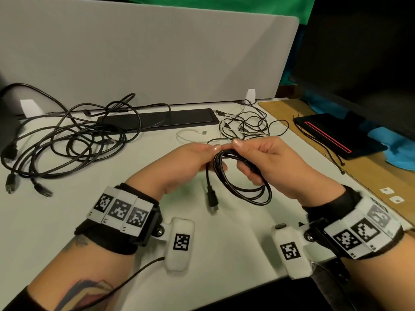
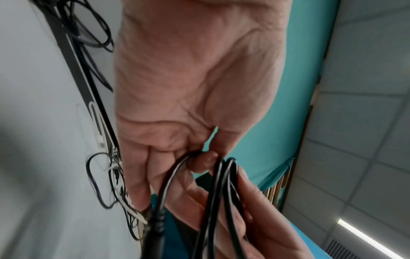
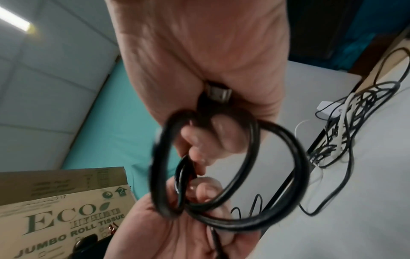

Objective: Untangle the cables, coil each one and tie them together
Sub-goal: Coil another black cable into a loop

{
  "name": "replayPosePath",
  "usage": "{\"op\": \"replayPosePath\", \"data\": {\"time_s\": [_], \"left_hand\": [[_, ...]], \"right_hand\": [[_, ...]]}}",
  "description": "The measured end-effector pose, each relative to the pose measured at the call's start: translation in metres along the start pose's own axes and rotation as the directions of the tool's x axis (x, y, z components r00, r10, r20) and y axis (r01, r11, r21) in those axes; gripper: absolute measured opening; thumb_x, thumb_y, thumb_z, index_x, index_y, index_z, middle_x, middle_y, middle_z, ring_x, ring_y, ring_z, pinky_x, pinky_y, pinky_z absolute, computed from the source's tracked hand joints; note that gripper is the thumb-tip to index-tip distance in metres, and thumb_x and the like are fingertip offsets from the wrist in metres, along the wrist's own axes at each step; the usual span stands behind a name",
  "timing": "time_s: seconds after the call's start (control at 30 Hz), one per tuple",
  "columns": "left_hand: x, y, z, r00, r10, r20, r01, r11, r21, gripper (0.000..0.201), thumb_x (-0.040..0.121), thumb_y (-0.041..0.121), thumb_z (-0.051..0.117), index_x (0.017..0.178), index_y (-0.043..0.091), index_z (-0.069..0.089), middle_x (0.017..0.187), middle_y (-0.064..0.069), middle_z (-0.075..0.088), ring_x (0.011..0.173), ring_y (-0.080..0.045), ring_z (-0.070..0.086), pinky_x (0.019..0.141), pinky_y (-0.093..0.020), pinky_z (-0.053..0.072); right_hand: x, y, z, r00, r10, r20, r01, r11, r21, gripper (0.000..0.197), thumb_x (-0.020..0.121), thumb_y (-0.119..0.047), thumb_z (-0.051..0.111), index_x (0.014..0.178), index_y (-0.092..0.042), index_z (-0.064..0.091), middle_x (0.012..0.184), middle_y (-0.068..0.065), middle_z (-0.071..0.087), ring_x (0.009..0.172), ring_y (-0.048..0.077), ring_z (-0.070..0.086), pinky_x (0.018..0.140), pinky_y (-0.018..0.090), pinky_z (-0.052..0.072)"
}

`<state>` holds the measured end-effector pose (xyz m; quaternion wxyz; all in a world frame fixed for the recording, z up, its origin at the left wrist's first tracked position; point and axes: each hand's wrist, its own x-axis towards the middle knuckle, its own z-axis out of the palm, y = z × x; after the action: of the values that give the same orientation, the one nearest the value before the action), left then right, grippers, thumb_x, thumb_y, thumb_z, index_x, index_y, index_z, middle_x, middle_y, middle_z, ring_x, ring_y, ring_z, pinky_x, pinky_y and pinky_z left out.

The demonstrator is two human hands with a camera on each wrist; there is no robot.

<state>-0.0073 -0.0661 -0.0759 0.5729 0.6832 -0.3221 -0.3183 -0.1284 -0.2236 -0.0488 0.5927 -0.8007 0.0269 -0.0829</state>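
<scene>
A coiled black cable (image 1: pixel 243 184) hangs between both hands above the white table (image 1: pixel 224 243). My right hand (image 1: pixel 267 160) grips the coil's loops, fingers curled through them; one metal plug (image 3: pixel 218 93) sits against its palm. My left hand (image 1: pixel 193 160) pinches the coil's top, and the free end with its black plug (image 1: pixel 212 199) dangles below. In the left wrist view the strands (image 2: pixel 224 192) pass between the fingers. A big tangle of black cables (image 1: pixel 67 140) lies at the left. A smaller tangle of black and white cables (image 1: pixel 244 124) lies behind the hands.
A flat black bar (image 1: pixel 157 118) lies along the grey divider panel (image 1: pixel 146 52). A loose white cable (image 1: pixel 190 134) rests behind my left hand. A black device with a red line (image 1: pixel 327 135) sits on the wooden surface at right. A cardboard box (image 3: pixel 62 210) shows in the right wrist view.
</scene>
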Motion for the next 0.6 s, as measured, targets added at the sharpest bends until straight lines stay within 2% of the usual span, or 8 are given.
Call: {"op": "replayPosePath", "data": {"time_s": [0.07,0.17,0.23,0.3,0.37,0.47,0.53,0.6], "left_hand": [[-0.002,0.002,0.005,0.997,-0.02,0.069,0.035,0.976,-0.216,0.033,0.103,0.032,0.047,0.118,0.01,0.067,0.085,-0.008,0.075,0.085,-0.022,0.073,0.083,-0.03,0.057],[-0.004,0.002,0.008,0.992,-0.007,0.126,0.045,0.952,-0.303,0.039,0.086,0.044,0.062,0.107,0.012,0.07,0.084,-0.01,0.073,0.084,-0.024,0.072,0.08,-0.035,0.059],[-0.005,0.003,0.008,0.993,0.025,0.113,0.021,0.922,-0.386,0.035,0.082,0.035,0.067,0.098,0.004,0.064,0.077,-0.005,0.071,0.078,-0.022,0.072,0.075,-0.032,0.06],[-0.004,0.002,0.008,0.993,0.055,0.102,0.0,0.879,-0.477,0.03,0.083,0.023,0.067,0.1,0.0,0.056,0.072,-0.004,0.067,0.069,-0.018,0.07,0.08,-0.035,0.061],[-0.003,0.001,0.01,0.988,0.087,0.127,-0.007,0.849,-0.529,0.021,0.087,0.018,0.065,0.093,0.002,0.054,0.07,-0.004,0.062,0.061,-0.013,0.064,0.081,-0.039,0.062],[-0.002,0.001,0.009,0.987,0.103,0.121,-0.014,0.815,-0.58,0.018,0.087,0.019,0.066,0.087,0.011,0.05,0.071,-0.002,0.062,0.051,-0.006,0.052,0.06,-0.029,0.056],[0.001,0.001,0.005,0.992,0.097,0.081,-0.032,0.815,-0.579,0.02,0.087,0.021,0.064,0.089,0.016,0.045,0.072,-0.001,0.063,0.048,-0.004,0.047,0.053,-0.023,0.051],[0.001,0.002,0.002,0.993,0.098,0.066,-0.04,0.808,-0.588,0.018,0.088,0.023,0.063,0.086,0.017,0.046,0.072,0.0,0.063,0.048,-0.003,0.047,0.052,-0.021,0.05]], "right_hand": [[0.001,-0.002,-0.004,1.0,-0.009,0.001,0.009,1.0,-0.003,0.028,0.101,-0.025,0.054,0.108,-0.008,0.075,0.06,0.011,0.051,0.044,0.015,0.037,0.045,0.026,0.029],[0.002,-0.003,-0.01,1.0,0.02,-0.01,-0.019,0.999,0.035,0.028,0.091,-0.028,0.066,0.097,-0.002,0.073,0.065,0.014,0.06,0.043,0.016,0.041,0.043,0.023,0.03],[0.003,-0.002,-0.013,0.996,0.09,0.008,-0.091,0.994,0.061,0.044,0.083,-0.035,0.072,0.097,0.006,0.065,0.064,0.016,0.062,0.043,0.018,0.045,0.044,0.025,0.033],[0.003,0.0,-0.012,0.986,0.159,0.056,-0.164,0.982,0.089,0.054,0.08,-0.04,0.072,0.1,0.01,0.064,0.059,0.015,0.059,0.045,0.018,0.048,0.045,0.025,0.038],[0.002,0.0,-0.01,0.974,0.189,0.128,-0.205,0.97,0.129,0.047,0.084,-0.042,0.067,0.096,0.004,0.07,0.056,0.012,0.057,0.045,0.015,0.048,0.046,0.022,0.04],[0.0,0.001,-0.007,0.947,0.214,0.237,-0.28,0.914,0.293,0.031,0.089,-0.037,0.06,0.085,-0.006,0.067,0.068,0.012,0.065,0.055,0.016,0.061,0.053,0.022,0.05],[-0.001,0.002,-0.003,0.937,0.193,0.291,-0.301,0.87,0.39,0.021,0.09,-0.028,0.058,0.09,-0.007,0.064,0.079,0.013,0.071,0.072,0.023,0.072,0.065,0.027,0.056],[-0.001,0.004,0.002,0.95,0.153,0.273,-0.261,0.869,0.421,0.016,0.089,-0.02,0.058,0.096,-0.006,0.062,0.07,0.007,0.065,0.072,0.023,0.072,0.066,0.027,0.055]]}}
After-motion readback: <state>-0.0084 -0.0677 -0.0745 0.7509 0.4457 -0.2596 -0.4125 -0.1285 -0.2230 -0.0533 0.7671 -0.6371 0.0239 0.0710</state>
